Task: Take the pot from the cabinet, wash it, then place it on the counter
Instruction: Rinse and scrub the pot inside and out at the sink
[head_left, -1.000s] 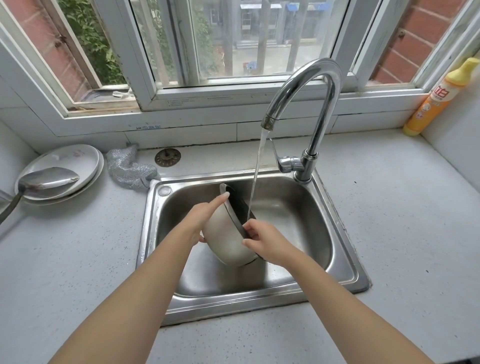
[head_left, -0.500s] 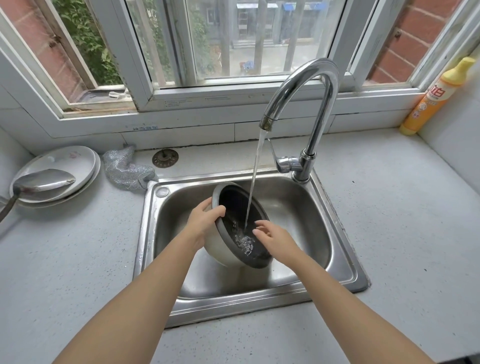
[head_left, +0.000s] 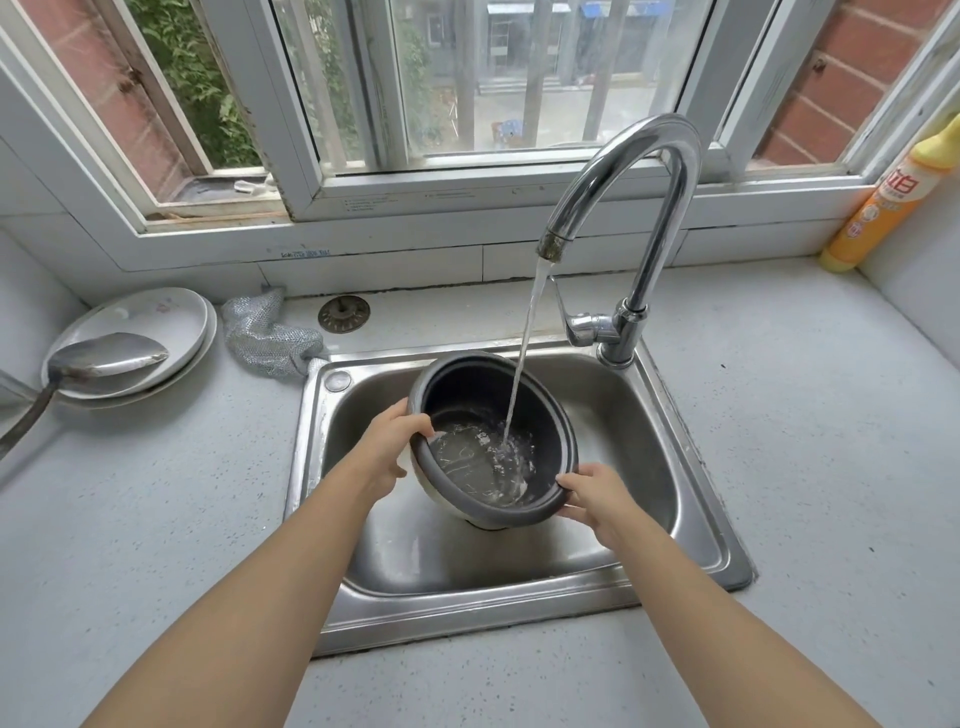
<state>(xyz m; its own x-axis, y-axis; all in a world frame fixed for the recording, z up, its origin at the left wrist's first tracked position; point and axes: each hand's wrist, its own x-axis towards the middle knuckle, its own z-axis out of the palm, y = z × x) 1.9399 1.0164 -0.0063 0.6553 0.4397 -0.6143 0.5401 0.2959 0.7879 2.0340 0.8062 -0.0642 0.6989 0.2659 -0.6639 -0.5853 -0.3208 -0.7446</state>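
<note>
The pot (head_left: 467, 395), dark inside and pale metal outside, hangs over the steel sink (head_left: 691, 525), mouth tilted up toward me. Water from the chrome tap (head_left: 644, 171) streams into it and pools at its bottom. My left hand (head_left: 392, 449) grips the pot's left rim, thumb over the edge. My right hand (head_left: 592, 496) holds the rim at the near right. The pot's underside is hidden.
Stacked white plates (head_left: 156, 322) with a metal ladle (head_left: 98, 356) lie on the counter at the left. A silver scouring cloth (head_left: 265, 338) and a drain strainer (head_left: 344, 314) sit behind the sink. A yellow detergent bottle (head_left: 883, 208) stands far right. Speckled counter (head_left: 831, 441) surrounds the sink.
The pot has turned from on its side to mouth-up under the stream, and water now collects in it. My right hand has shifted to the near right rim.
</note>
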